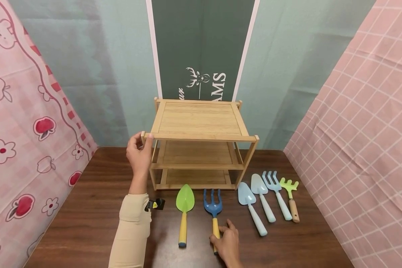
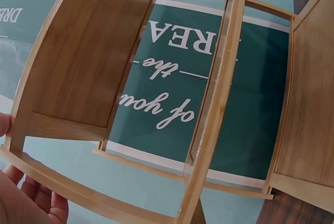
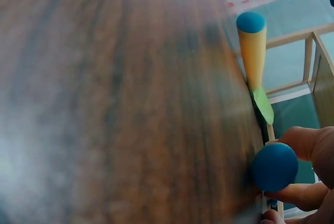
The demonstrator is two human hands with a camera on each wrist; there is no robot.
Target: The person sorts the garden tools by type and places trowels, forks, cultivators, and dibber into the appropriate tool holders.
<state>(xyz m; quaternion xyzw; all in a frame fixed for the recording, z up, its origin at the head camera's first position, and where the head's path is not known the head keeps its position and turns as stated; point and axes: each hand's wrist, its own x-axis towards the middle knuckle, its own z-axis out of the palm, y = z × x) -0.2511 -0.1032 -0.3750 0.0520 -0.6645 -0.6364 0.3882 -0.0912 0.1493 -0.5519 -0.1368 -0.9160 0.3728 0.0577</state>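
A three-tier wooden shelf (image 1: 201,119) stands at the back of the table. My left hand (image 1: 139,152) grips its front left top corner, thumb on the near side; in the left wrist view the left hand's fingers (image 2: 44,200) curl under the wooden rail (image 2: 78,187). Flat on the table in front of the shelf lies a blue hand fork (image 1: 213,206) with a yellow handle. My right hand (image 1: 228,242) pinches that handle between thumb and fingers, near the blue end cap (image 3: 275,167). To its left lies a green trowel (image 1: 185,199), also yellow-handled, untouched.
On the right lie two pale blue trowels (image 1: 246,195) (image 1: 258,184), a pale blue hand fork (image 1: 273,182) and a small green rake (image 1: 289,186) with a wooden handle. Patterned pink cloth (image 1: 30,149) hangs at the left, checked pink cloth (image 1: 365,130) at the right.
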